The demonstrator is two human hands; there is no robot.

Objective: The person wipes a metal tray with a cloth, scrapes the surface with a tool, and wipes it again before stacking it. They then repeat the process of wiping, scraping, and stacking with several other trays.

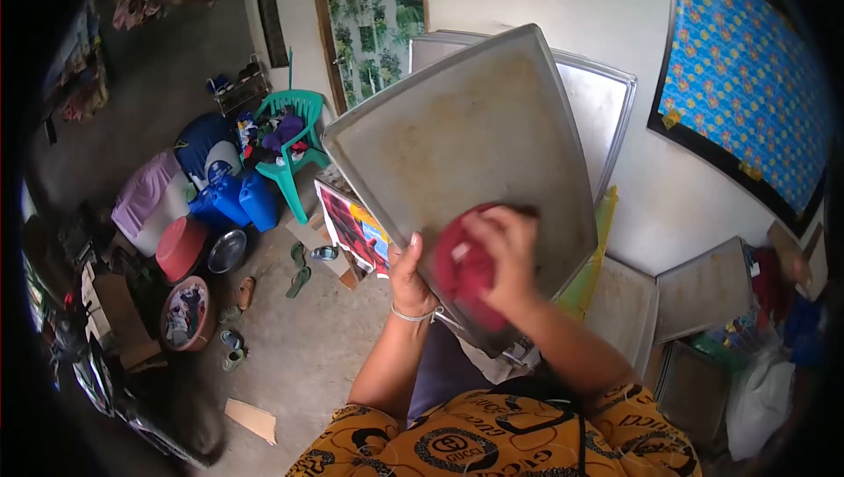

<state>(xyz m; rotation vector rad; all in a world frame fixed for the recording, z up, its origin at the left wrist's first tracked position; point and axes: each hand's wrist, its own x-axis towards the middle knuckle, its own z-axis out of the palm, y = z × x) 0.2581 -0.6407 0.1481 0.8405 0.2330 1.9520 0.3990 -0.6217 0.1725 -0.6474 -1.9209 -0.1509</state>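
A large metal baking tray with a raised rim and brown stains is held up at a tilt in front of me. My left hand grips its lower left edge, thumb over the rim and the other fingers hidden behind. Against the lower part of the tray's face lies a dark red cloth. My right hand is closed on this cloth with bent fingers, slightly blurred.
More trays lean on the wall behind, and others stand at the right. A green plastic chair piled with clothes, blue jugs, a laundry basin and scattered slippers are on the left.
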